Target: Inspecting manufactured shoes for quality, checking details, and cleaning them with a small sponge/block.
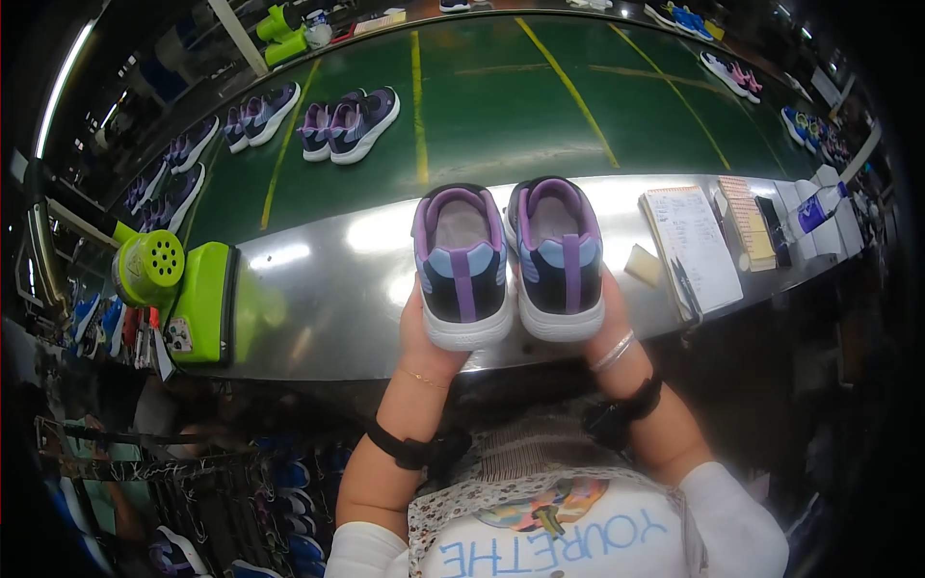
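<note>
Two matching sneakers are held up side by side over the metal table edge, heels toward me. They are black with light blue heel panels, purple heel strips and collars, and white soles. My left hand (424,337) grips the left sneaker (464,265) from below its outer side. With my right hand (611,323) I hold the right sneaker (559,260) the same way. Most of my fingers are hidden behind and under the shoes. The two heels are close together, roughly level.
Beyond the metal ledge (328,318) lies a green belt (482,106) with yellow lines. Purple sneakers (352,125) stand on it at left. A lime-green device (202,303) sits on the ledge's left. Rightward are a notepad (692,246), a pen (686,287) and a bottle (821,207).
</note>
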A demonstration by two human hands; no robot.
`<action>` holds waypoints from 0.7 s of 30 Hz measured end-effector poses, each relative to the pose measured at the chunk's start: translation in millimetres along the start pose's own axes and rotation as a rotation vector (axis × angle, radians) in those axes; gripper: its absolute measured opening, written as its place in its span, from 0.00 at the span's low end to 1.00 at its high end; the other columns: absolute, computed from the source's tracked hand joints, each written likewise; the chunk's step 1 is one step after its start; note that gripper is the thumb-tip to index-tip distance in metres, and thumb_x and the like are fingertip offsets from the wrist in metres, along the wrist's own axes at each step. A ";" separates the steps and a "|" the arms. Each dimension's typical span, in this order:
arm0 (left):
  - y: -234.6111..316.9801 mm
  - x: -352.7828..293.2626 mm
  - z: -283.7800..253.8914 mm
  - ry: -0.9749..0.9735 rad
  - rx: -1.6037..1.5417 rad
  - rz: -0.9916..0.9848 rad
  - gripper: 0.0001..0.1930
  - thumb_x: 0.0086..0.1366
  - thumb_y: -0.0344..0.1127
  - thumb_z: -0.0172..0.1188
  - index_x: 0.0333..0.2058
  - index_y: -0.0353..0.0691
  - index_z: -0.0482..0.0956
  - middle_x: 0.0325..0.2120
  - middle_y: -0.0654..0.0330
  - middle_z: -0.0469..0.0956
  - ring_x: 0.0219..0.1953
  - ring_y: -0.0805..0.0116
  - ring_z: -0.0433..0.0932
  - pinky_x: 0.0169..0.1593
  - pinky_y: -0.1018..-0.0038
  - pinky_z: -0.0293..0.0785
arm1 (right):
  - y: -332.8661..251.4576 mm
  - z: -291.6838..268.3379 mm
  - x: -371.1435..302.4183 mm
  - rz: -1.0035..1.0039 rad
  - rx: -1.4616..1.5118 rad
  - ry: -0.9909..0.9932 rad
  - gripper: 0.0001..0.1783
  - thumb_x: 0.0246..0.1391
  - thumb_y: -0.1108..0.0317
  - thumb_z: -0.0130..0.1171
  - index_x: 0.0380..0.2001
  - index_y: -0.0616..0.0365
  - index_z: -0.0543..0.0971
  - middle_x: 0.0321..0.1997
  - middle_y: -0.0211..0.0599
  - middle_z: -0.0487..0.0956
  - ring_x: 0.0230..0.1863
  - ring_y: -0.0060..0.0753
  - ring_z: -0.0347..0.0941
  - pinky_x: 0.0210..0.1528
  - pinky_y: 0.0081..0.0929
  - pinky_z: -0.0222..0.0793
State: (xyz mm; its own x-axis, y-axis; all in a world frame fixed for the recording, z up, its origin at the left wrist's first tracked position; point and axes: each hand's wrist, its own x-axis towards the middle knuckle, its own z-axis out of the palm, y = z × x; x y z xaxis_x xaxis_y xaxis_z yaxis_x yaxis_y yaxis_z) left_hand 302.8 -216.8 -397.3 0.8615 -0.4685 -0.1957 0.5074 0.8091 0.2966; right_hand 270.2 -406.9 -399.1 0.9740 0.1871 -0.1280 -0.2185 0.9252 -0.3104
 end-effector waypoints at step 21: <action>14.2 -5.4 -54.7 0.273 1.813 0.775 0.21 0.60 0.24 0.43 0.54 0.43 0.67 0.34 0.51 0.68 0.37 0.56 0.71 0.44 0.67 0.67 | -26.1 87.1 -22.9 -0.573 -2.224 -0.015 0.17 0.46 0.60 0.61 0.40 0.54 0.76 0.25 0.39 0.72 0.30 0.43 0.71 0.32 0.34 0.67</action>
State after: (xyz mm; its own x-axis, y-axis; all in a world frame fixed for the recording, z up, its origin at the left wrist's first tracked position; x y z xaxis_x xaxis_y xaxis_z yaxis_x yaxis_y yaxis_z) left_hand 304.3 -183.4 -443.2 0.9319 -0.0590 0.3580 -0.3304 -0.5457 0.7701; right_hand 258.9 -406.5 -306.0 0.9361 0.1392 0.3230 0.2934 -0.8156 -0.4987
